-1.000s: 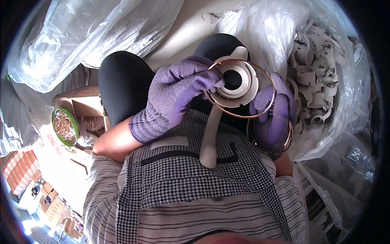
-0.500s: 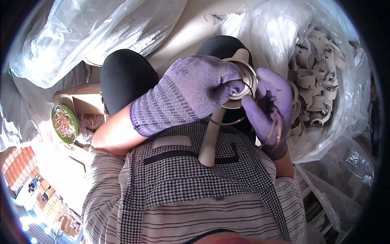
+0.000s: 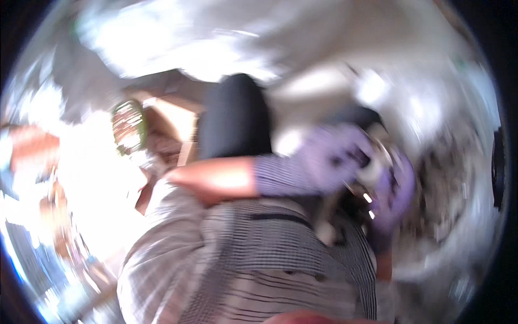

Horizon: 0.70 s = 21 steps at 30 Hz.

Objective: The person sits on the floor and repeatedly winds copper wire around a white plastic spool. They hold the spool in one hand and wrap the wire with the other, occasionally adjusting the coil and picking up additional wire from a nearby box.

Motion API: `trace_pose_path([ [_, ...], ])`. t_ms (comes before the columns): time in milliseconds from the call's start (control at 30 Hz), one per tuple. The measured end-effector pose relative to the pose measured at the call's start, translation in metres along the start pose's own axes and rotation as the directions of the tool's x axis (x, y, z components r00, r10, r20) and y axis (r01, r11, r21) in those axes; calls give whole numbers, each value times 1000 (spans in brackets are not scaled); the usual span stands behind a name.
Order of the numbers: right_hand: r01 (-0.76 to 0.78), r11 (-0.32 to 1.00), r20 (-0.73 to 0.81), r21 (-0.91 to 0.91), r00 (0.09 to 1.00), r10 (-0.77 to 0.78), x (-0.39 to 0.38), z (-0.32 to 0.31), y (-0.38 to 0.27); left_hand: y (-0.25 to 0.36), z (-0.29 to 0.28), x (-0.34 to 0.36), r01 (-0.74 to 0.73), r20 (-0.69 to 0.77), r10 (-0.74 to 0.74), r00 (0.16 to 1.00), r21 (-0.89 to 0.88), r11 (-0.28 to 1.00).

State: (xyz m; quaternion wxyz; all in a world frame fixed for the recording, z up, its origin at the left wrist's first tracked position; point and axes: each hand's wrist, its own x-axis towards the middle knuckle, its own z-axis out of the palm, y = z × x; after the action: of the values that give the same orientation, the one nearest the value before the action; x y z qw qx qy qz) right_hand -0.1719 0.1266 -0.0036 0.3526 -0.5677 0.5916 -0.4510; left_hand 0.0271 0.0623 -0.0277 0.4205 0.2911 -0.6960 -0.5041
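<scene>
Motion blurs the view. My left hand, in a purple glove, is curled at a pale round part over my lap; its fingers are too smeared to read. My right hand, also gloved, lies against that part's right side, fingers likewise blurred. Thin shiny metal shows between the hands, probably rings, too blurred to be sure. A pale elongated handle hangs below them on my checked apron.
At left are a green bowl of metal bits and a cardboard box. Plastic bags surround me at the back. A bag of pale curved parts sits at right. My dark knee rises in front.
The whole view has swung and blurred; bowl, knees and hands appear farther right. A copper ring, earlier clear around the pale part, moved down between the hands and is now indistinct.
</scene>
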Motion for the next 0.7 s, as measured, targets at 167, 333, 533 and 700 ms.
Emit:
trace_pose_path([
  [167, 392, 854, 194, -342, 919, -343, 35, -25, 89, -30, 42, -2, 100, -267, -111, 957, -55, 993],
  [333, 467, 756, 109, -460, 874, -474, 29, -11, 35, -2, 36, 6, 122, -264, -147, 953, -107, 987],
  [533, 605, 764, 336, -224, 784, -522, 25, -29, 27, -15, 31, 8, -126, -175, 256, 951, 538, 834],
  [700, 498, 760, 205, -419, 867, -454, 34, -43, 104, -27, 31, 41, -48, 10, 51, 999, 546, 837],
])
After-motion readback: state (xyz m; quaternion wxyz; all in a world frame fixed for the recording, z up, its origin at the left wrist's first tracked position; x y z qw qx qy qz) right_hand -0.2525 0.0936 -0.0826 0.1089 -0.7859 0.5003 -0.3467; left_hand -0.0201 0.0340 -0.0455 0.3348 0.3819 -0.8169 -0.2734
